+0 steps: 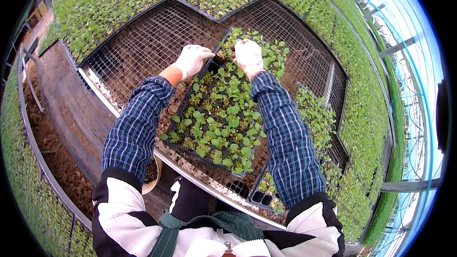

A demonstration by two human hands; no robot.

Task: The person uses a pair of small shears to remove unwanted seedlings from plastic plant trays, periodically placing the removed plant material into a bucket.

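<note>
In front of me a black plug tray full of leafy green seedlings lies at a slant on a wire mesh bench. My left hand, in a white glove, is at the tray's far left edge, its fingertips close to the rim. A few dark, unfilled cells show just below those fingertips. Over the far end of the tray is my right hand, also gloved, its fingers curled down among the leaves. A brown soil plug shows between the two hands. Whether the right fingers grip it is hidden.
More seedling trays lie to the right, partly behind my right sleeve. Densely planted trays border the mesh beyond and on both sides. A pale metal rail edges the bench near me. Below it stands a bucket holding dark material.
</note>
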